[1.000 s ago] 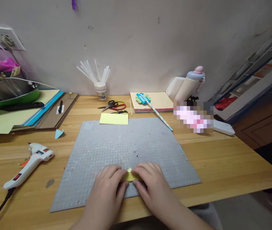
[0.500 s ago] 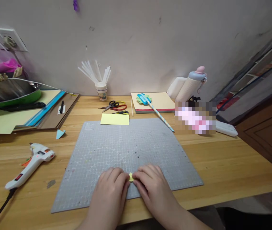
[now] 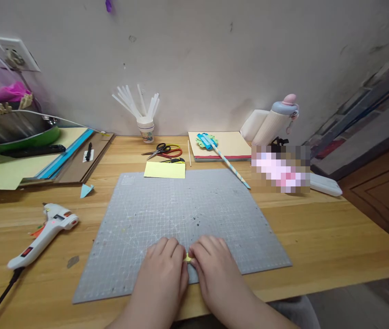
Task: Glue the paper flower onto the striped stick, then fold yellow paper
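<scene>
My left hand [image 3: 163,274] and my right hand [image 3: 215,269] lie side by side on the near part of a grey cutting mat [image 3: 181,214], fingers curled and pressed together. Between their fingertips they squeeze a small pleated yellow paper piece [image 3: 188,258]; only a tiny yellow corner of it shows, the remainder is hidden under the fingers. A flat yellow paper sheet [image 3: 164,170] rests on the mat's far edge.
A white hot glue gun [image 3: 42,233] with its cable lies on the wooden desk at left, near a blue paper triangle [image 3: 86,190]. Scissors [image 3: 163,151], a cup of white sticks [image 3: 143,114], a card stack [image 3: 222,146] and a bottle [image 3: 273,121] line the back wall.
My two hands have come closer together, squeezing the yellow pleated strip shorter. It showed as a wide band a second ago; now only a small corner shows.
</scene>
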A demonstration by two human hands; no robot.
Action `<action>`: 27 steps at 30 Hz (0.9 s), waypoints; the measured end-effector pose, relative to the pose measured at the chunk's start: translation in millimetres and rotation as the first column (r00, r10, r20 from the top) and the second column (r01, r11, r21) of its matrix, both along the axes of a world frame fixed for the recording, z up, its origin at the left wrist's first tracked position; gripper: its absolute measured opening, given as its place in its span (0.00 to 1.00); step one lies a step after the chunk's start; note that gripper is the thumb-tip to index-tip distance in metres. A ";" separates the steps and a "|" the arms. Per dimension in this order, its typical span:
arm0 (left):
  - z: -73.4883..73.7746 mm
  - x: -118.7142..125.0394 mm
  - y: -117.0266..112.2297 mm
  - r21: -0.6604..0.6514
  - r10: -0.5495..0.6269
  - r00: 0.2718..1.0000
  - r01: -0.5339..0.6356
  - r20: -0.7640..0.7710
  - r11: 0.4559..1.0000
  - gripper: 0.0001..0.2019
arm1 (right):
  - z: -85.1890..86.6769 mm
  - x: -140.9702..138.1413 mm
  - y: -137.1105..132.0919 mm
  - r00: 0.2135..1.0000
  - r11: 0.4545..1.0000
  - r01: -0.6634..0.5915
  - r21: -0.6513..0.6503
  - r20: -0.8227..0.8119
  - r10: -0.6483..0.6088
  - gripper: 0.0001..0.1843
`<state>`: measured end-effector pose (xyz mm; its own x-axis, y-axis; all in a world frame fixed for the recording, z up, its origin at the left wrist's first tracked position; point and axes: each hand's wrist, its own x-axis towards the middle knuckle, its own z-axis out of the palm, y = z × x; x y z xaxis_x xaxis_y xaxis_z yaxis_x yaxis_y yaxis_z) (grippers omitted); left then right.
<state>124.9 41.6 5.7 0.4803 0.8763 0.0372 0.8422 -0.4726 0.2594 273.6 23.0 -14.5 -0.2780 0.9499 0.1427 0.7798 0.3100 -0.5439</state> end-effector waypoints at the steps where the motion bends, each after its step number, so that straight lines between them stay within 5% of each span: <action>1: 1.7 -0.4 1.5 -0.031 0.000 1.000 0.000 -0.004 1.000 0.09 | 0.5 -0.4 1.2 1.000 1.000 0.002 -0.004 0.015 -0.001 0.09; 10: 13.1 -9.5 4.3 -0.171 0.041 0.995 -0.025 0.093 0.985 0.11 | 13.3 5.0 5.8 0.998 1.000 -0.022 -0.007 -0.062 0.021 0.08; 20: 9.3 -3.7 -2.5 0.100 0.007 1.000 -0.006 -0.001 0.995 0.11 | 10.6 3.4 4.8 0.999 0.996 0.026 0.087 -0.025 -0.024 0.09; 27: -1.2 -5.2 -8.3 0.299 -0.067 0.996 0.081 -0.056 0.951 0.10 | 15.8 4.8 -1.1 0.999 0.992 0.012 0.128 0.044 -0.017 0.10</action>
<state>119.7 33.3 4.5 0.5506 0.7897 0.2706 0.8093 -0.5844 0.0587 278.4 21.9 1.4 -0.2733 0.9287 0.2505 0.8076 0.3630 -0.4647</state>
